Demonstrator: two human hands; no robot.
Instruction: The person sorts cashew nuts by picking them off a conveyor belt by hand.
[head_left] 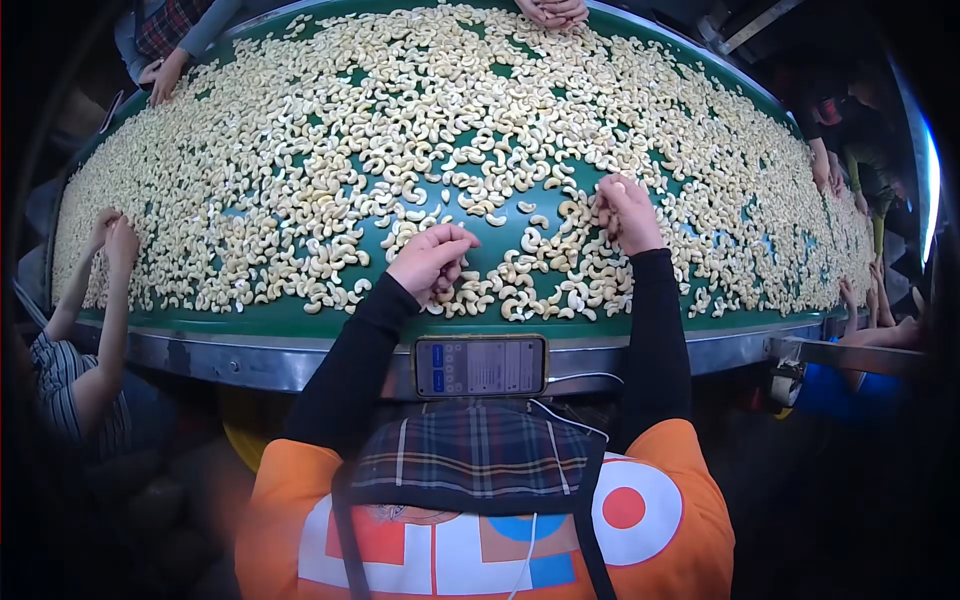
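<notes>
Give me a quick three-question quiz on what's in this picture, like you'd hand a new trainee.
1. True or false: the cashews lie on a green surface.
2. The apron worn by the person with the camera is: A) plain white, B) plaid, C) polka-dotted.
3. Which of that person's hands is nearer the phone, the left hand or the right hand?

Key: 1. True; 2. B; 3. The left hand.

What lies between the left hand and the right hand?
Loose cashews and bare patches of the green surface, as the head view shows.
</notes>
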